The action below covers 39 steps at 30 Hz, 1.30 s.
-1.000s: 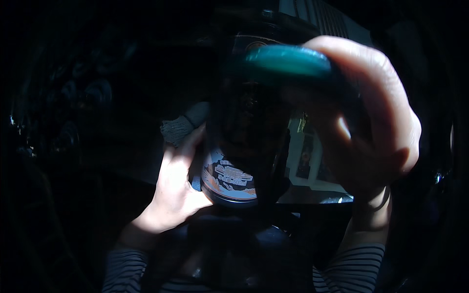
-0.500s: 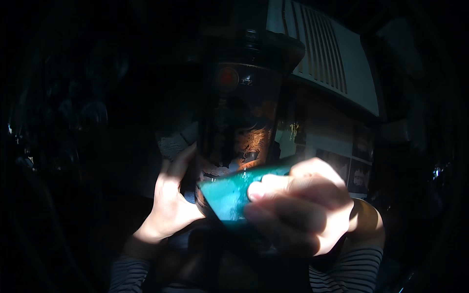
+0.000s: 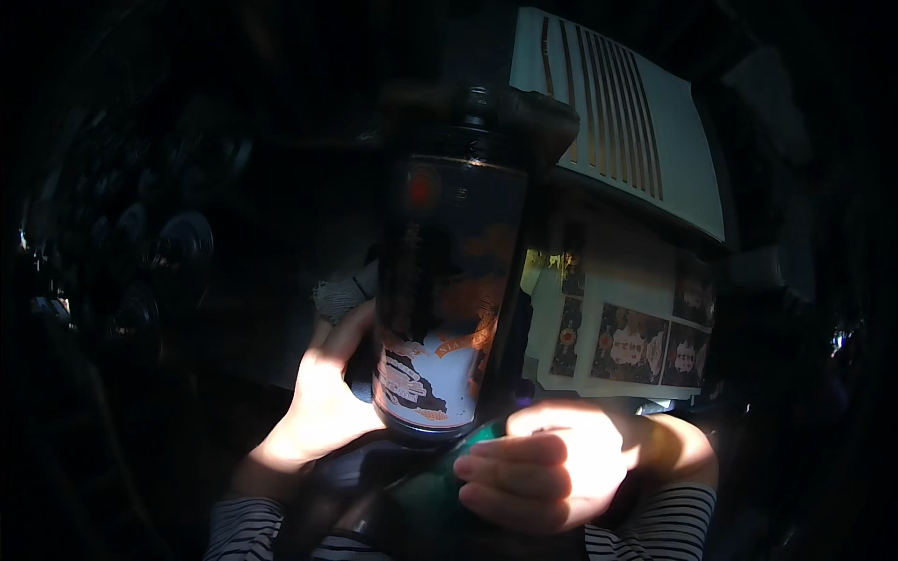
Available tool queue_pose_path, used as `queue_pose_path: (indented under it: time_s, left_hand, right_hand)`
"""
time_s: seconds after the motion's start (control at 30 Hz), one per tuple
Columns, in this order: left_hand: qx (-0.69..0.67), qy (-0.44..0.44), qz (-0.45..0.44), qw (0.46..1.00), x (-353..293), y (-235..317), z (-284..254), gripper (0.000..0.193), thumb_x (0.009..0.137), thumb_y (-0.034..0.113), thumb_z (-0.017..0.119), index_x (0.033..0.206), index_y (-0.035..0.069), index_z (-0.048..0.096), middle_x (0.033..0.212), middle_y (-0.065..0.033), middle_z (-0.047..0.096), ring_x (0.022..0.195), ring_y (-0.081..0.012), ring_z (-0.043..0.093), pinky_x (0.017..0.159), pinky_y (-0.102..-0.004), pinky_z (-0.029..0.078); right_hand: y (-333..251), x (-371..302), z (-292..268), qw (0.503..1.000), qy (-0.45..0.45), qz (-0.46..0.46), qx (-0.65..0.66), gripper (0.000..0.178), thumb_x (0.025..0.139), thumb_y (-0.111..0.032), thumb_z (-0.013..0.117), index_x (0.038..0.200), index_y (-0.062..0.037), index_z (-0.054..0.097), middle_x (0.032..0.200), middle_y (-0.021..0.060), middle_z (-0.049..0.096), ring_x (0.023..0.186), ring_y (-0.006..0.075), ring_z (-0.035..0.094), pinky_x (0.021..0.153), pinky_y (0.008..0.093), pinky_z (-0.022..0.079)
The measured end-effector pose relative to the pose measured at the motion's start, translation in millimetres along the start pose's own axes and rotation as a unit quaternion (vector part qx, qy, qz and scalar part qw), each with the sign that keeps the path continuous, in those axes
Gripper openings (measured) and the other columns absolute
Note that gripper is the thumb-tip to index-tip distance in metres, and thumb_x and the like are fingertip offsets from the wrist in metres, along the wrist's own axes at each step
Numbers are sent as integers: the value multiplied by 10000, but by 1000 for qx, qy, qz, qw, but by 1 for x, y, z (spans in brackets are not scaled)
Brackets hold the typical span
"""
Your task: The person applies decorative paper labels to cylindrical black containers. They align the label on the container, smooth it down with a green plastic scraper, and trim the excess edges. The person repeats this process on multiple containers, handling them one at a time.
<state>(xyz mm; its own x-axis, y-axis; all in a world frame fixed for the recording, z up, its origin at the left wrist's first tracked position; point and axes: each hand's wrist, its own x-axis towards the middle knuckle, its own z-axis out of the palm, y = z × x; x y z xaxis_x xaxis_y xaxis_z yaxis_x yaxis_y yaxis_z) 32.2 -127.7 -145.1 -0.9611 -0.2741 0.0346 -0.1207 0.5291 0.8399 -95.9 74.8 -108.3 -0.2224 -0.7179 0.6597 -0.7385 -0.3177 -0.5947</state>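
Note:
A dark cylindrical bottle [image 3: 454, 280] stands before me, its base toward me. A printed label with orange, white and red patches covers its side. My left hand [image 3: 327, 393] grips the bottle low on its left, the thumb near the base and some fingers hidden behind it. Just below the bottle's base, my right hand [image 3: 552, 467] is closed with the fingers curled in. It holds a flat teal scraper [image 3: 438, 479], mostly in shadow, whose edge shows dimly beside the fingertips.
On the far right lies a pale sheet [image 3: 678, 131] with several dark strips. Nearer, a sheet of printed labels [image 3: 633, 343] lies right of the bottle. Round shiny things [image 3: 185, 238] show dimly at the left. A pale crumpled item [image 3: 344, 292] sits behind my left hand. Deep shadow hides much else.
My right hand has moved down and left, taking the teal scraper off the front of the bottle's lower label into shadow. The left hand keeps its grip.

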Motion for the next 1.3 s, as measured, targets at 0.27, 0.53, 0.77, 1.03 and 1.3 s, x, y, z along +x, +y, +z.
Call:
queue_pose_path:
  time_s: [0.27, 0.53, 0.77, 1.03, 1.3]
  left_hand:
    - [34, 19, -28, 999, -5, -2, 0, 859, 503, 303, 854, 1236, 57, 479, 1086, -182, 517, 980, -280, 531, 829, -382, 474]
    - [6, 45, -13, 999, -12, 0, 4, 857, 494, 317, 852, 1222, 52, 487, 1095, -177, 512, 998, -281, 522, 850, -378, 458]
    - [-25, 49, -26, 998, -13, 10, 10, 844, 503, 289, 848, 1221, 36, 484, 1143, -174, 482, 1043, -305, 524, 891, -382, 442]
    - [-155, -37, 4, 987, -19, 22, 8, 1272, 450, 480, 856, 1395, 38, 127, 1399, -232, 191, 1300, -365, 234, 1043, -469, 266]
    - [70, -29, 87, 993, -5, 87, 27, 920, 683, 99, 662, 1410, 10, 105, 1394, -221, 186, 1280, -321, 289, 1038, -429, 304]
  right_hand:
    - [10, 13, -20, 992, -29, -63, -109, 244, 715, -6, 661, 954, -34, 618, 879, 88, 652, 729, 150, 621, 558, 259, 487]
    - [-15, 5, -21, 999, -15, 16, -48, 194, 673, -17, 685, 862, -35, 650, 829, 90, 650, 619, 179, 577, 518, 273, 429]
    - [-19, -13, -21, 995, -90, 18, -34, 130, 696, -75, 704, 821, -58, 678, 839, 77, 671, 708, 183, 616, 635, 295, 464]
    - [-19, -16, -28, 988, 30, 149, 5, 362, 718, -42, 696, 1068, 4, 614, 814, 113, 641, 684, 201, 595, 617, 281, 480]
    - [-16, -34, -30, 777, 108, 480, 392, 248, 829, -97, 587, 1043, -17, 489, 901, 43, 537, 842, 96, 510, 759, 228, 422]
